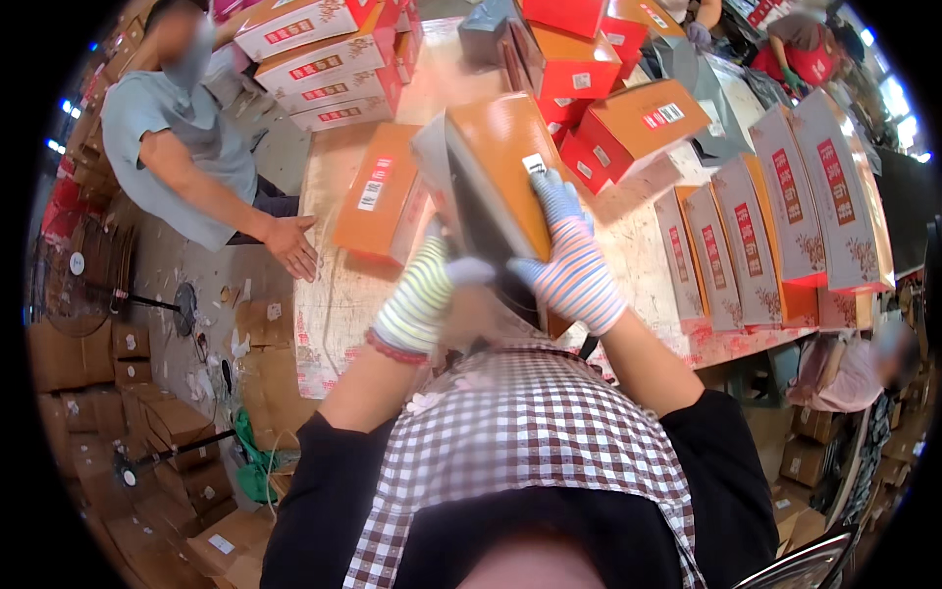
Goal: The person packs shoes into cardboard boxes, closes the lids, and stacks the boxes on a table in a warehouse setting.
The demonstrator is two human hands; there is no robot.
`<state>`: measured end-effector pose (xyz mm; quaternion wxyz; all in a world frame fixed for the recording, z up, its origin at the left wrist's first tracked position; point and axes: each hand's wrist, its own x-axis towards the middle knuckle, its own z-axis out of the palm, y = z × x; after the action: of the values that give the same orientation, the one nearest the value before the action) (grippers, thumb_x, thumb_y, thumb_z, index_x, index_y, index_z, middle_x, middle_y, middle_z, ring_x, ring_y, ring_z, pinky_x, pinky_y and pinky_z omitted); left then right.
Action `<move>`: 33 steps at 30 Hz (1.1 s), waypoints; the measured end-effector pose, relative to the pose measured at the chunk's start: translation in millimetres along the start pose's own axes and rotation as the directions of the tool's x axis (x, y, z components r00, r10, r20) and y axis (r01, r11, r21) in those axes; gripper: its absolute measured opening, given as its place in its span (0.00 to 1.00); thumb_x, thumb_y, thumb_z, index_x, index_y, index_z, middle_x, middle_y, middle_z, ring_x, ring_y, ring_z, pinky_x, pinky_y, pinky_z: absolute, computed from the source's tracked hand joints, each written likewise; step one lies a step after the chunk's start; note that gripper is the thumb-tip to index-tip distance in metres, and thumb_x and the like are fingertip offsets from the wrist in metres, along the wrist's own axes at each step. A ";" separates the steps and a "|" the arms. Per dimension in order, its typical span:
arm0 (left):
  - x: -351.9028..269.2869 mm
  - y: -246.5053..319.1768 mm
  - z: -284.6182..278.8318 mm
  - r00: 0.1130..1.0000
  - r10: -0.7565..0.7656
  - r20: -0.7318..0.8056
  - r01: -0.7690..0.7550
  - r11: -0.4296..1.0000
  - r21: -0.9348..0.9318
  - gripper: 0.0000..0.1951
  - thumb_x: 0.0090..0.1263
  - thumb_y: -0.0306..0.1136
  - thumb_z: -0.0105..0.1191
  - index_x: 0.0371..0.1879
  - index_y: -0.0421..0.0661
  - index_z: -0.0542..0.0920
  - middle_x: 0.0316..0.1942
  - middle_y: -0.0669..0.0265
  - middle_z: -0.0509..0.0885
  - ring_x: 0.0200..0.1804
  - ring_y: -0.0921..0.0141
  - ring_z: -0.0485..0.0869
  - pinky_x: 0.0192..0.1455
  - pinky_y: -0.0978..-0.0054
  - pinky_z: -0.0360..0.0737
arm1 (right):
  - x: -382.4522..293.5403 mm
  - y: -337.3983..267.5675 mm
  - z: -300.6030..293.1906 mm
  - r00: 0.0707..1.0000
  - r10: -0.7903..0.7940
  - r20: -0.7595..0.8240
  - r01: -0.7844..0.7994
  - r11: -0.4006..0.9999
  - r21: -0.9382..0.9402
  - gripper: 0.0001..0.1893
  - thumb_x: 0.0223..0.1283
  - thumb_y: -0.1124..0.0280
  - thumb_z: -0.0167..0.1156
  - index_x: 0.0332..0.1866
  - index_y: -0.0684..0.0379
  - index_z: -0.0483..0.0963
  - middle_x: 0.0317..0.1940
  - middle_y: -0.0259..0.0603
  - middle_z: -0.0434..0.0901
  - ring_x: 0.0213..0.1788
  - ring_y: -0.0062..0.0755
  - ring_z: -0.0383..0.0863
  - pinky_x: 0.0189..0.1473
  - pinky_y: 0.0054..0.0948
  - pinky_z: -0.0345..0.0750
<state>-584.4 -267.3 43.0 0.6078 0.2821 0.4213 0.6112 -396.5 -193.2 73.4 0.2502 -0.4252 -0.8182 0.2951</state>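
Note:
An orange-topped cardboard box [493, 140] is tilted up in front of my chest, above the table. Dark grey sheeting, apparently a plastic bag [489, 217], covers its near side; blur hides how far it wraps round. My right hand [578, 258], in a striped knit glove, grips the box's right edge beside a small white label. In a yellow-and-white striped glove, my left hand [423, 291] holds the lower left side, its fingertips blurred. Just left of it, another orange box [379, 191] lies flat on the table.
White boxes are stacked at the back left [324, 70]. Red-and-orange boxes [574, 66] pile up behind, and a row of boxes [743, 228] stands on the right. A person [176, 147] reaches a hand over the left table edge [309, 324]. Other people work at far right.

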 end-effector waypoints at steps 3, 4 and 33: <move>-2.6 19.6 21.8 0.999 -0.054 0.006 0.054 0.996 0.071 0.42 0.56 0.20 0.62 0.75 0.40 0.64 0.54 0.61 0.83 0.40 0.75 0.87 0.39 0.81 0.85 | -1.6 30.6 -13.7 0.999 -0.022 0.025 0.013 0.943 0.333 0.52 0.49 0.76 0.77 0.81 0.64 0.57 0.77 0.51 0.65 0.78 0.40 0.65 0.78 0.34 0.62; -2.1 20.1 23.7 0.999 -0.047 0.007 0.046 0.992 0.119 0.41 0.56 0.21 0.62 0.75 0.40 0.65 0.54 0.61 0.83 0.40 0.75 0.87 0.39 0.82 0.85 | -2.5 36.3 -12.9 0.999 -0.022 0.028 0.010 0.932 0.362 0.51 0.49 0.77 0.77 0.81 0.65 0.57 0.77 0.51 0.66 0.78 0.39 0.65 0.78 0.34 0.63; 133.0 22.0 -252.9 0.838 -0.096 -0.536 0.543 0.070 0.837 0.72 0.43 0.66 0.77 0.78 0.27 0.51 0.72 0.41 0.71 0.74 0.51 0.72 0.79 0.69 0.63 | 108.1 215.6 -106.3 0.704 0.650 -0.286 -0.109 0.497 0.861 0.36 0.63 0.48 0.71 0.71 0.56 0.72 0.67 0.41 0.78 0.65 0.37 0.79 0.61 0.37 0.79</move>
<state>-825.8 -178.4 -83.3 0.3146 0.3906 0.8618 0.0755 -263.6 26.8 15.0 0.5717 -0.5152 -0.3554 0.5305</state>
